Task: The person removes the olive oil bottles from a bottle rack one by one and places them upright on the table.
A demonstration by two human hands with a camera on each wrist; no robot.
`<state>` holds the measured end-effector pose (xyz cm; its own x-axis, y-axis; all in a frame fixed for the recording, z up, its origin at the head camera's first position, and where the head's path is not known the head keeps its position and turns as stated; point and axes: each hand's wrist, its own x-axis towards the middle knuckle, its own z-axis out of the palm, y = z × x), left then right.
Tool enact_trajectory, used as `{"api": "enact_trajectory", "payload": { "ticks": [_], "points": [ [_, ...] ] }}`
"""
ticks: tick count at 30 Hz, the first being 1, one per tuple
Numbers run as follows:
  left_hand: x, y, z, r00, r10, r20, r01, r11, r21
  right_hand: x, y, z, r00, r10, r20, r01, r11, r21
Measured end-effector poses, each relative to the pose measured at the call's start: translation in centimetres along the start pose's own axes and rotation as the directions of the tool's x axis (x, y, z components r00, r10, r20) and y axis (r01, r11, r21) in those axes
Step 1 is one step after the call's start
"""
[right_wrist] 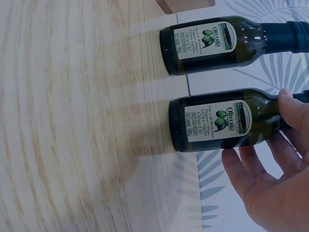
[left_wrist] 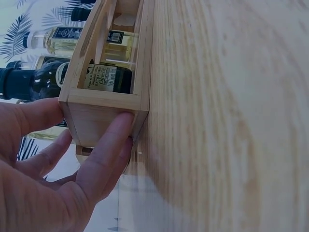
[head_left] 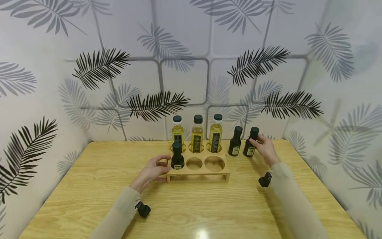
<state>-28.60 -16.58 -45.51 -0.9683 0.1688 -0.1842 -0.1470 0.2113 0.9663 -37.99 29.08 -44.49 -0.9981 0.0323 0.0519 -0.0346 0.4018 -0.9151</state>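
Observation:
My right hand (head_left: pixel 265 147) pinches a dark green olive oil bottle (right_wrist: pixel 217 123) around its neck and shoulder, thumb on one side and fingers on the other. It stands upright, its base close over the tabletop. Just left of it stands a matching olive oil bottle (right_wrist: pixel 205 46). Fingers of my left hand (head_left: pixel 153 172) touch the left end of a wooden bottle rack (head_left: pixel 198 172), spread fairly straight against the end panel and upper edge. Another dark bottle (head_left: pixel 177 157) sits in the rack's front left hole, with two round holes to its right.
Three clear bottles of yellow oil with dark caps, the middle one (head_left: pixel 197 136) among them, fill the rack's back row. The wooden table (head_left: pixel 185 212) meets a leaf-patterned wall (head_left: pixel 191 79) behind the rack and at both sides.

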Motion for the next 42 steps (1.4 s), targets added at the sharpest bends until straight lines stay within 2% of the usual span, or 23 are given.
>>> {"api": "enact_trajectory", "payload": {
  "ticks": [7,23,42],
  "points": [
    [0.0,0.3,0.1,1.0,0.0,0.008,0.0,1.0,0.006,0.2,-0.2,-0.4,1.0,0.001,0.002,-0.001,1.0,-0.018],
    [-0.1,-0.1,0.2,1.0,-0.009,-0.004,0.009,1.0,0.0,0.3,-0.2,-0.8,0.997,0.014,0.081,-0.015,1.0,0.013],
    [0.0,-0.2,0.2,1.0,-0.01,0.002,0.01,1.0,-0.004,0.3,-0.2,-1.4,0.993,0.014,0.118,-0.012,1.0,-0.014]
  ]
}}
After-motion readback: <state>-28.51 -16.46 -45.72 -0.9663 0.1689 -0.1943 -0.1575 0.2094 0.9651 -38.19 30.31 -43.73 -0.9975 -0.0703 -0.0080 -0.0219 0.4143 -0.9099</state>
